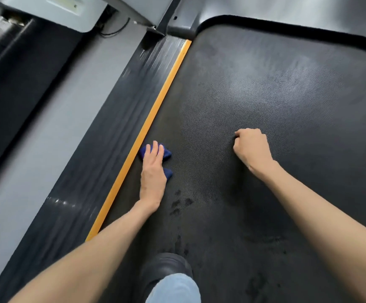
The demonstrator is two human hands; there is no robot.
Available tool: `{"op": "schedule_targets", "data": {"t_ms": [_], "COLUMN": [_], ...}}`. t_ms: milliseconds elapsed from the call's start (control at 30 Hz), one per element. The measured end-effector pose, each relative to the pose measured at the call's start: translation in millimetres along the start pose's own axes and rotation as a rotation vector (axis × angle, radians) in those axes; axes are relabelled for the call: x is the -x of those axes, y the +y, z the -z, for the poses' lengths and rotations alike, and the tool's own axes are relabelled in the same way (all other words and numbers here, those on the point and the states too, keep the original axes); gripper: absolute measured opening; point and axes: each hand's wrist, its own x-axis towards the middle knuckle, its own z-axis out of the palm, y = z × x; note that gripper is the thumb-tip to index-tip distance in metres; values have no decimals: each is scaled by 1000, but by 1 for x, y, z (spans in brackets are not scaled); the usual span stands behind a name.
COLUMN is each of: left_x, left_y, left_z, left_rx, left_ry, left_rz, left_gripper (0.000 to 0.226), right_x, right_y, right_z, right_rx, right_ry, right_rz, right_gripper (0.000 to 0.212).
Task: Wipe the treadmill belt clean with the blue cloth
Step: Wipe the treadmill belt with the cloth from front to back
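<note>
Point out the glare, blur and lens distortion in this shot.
Head view: pale glare washes over the treadmill belt toward its far right; small bright glints sit on the side rail; the picture's left edge is soft and blurred; the wide lens bows the belt's far border; the left hand and blue cloth are sharp.

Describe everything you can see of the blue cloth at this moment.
The blue cloth is a small, dark blue, soft-looking rag, bunched rather than spread flat. It lies on the treadmill belt, at its left edge right beside the orange strip. The left hand presses down on it with straight fingers, covering its middle, so only two patches show: one around the fingers, one to the right of the palm. Nothing else touches it.
</note>
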Motion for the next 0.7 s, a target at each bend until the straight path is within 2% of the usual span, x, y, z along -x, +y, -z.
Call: {"op": "schedule_targets", "data": {"t_ms": [100, 200, 267, 300, 400, 467, 567, 700], "left_x": [19, 40, 43, 39, 20, 13, 18, 29], "left_y": [17, 19, 11, 5, -13, -13, 11, 42], "left_z": [-7, -12, -10, -6, 10, 15, 12, 16], "left_rx": [13, 3, -14, -2, -9, -26, -93, -14], "left_ry": [-60, -237, -275, -245, -101, -51, -119, -310], "left_rz": [-69, -338, -435, -389, -69, 50, 8, -43], "left_gripper": [62, 71, 74, 73, 70, 67, 60, 61], "right_x": [7, 23, 31, 33, 30, 29, 29, 37], "right_y": [-6, -10, -12, -11, -8, -6, -23, -68], "right_z": [0, -7, -12, -13, -11, -7, -6, -18], "right_rx": [-68, -122, -113, -110, -106, -152, -282, -372], "right_ry": [-30, -31, -39, -44, -76, -97, -106, -90], "right_rz": [-25, 43, 81, 82, 81, 45, 22, 133], "right_gripper": [30, 34, 37, 39, 42, 43, 43, 40]}}
